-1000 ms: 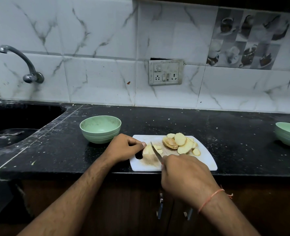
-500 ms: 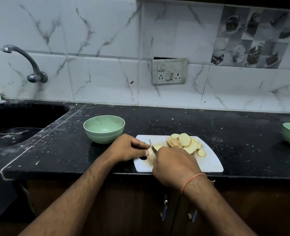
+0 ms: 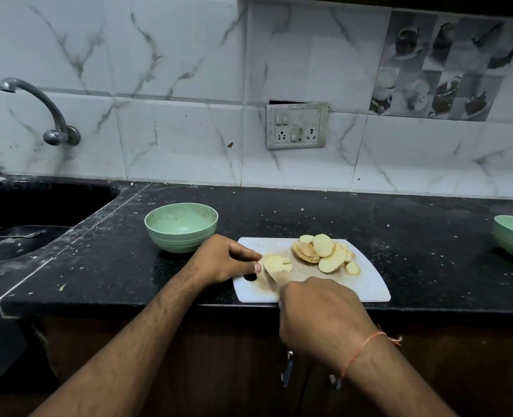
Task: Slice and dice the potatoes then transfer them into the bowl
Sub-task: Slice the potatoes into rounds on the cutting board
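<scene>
Now my left hand (image 3: pixel 222 260) pinches pale cut potato piece (image 3: pixel 275 263) on white plastic cutting board (image 3: pixel 369 284); right hand (image 3: pixel 321 317) grips steel knife (image 3: pixel 270 273), blade against piece.

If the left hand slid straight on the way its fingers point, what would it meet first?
Probably the cut potato pieces just past the left hand's fingertips, with the knife blade right alongside; depth is unclear.
</scene>
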`<move>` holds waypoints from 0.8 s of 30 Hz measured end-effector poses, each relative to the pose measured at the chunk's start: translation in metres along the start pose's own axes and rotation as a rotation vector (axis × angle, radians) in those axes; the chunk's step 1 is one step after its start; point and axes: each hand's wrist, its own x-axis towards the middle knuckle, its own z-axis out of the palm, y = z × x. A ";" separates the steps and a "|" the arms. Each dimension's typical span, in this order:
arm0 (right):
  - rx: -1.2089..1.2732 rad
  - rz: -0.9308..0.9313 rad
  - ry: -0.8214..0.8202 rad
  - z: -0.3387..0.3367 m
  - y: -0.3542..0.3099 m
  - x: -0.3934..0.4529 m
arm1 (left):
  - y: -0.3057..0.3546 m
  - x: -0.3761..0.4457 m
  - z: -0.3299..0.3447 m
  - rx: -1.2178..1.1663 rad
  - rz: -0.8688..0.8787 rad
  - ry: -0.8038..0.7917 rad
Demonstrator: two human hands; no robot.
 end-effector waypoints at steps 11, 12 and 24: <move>0.632 -0.166 0.247 0.018 0.089 0.044 | -0.004 -0.001 0.005 0.015 0.031 0.032; 0.773 -0.187 0.288 0.027 0.096 0.053 | -0.004 -0.001 0.006 0.012 0.034 0.043; 1.331 -0.161 0.360 0.060 0.117 0.080 | -0.009 0.005 0.014 0.293 0.350 0.226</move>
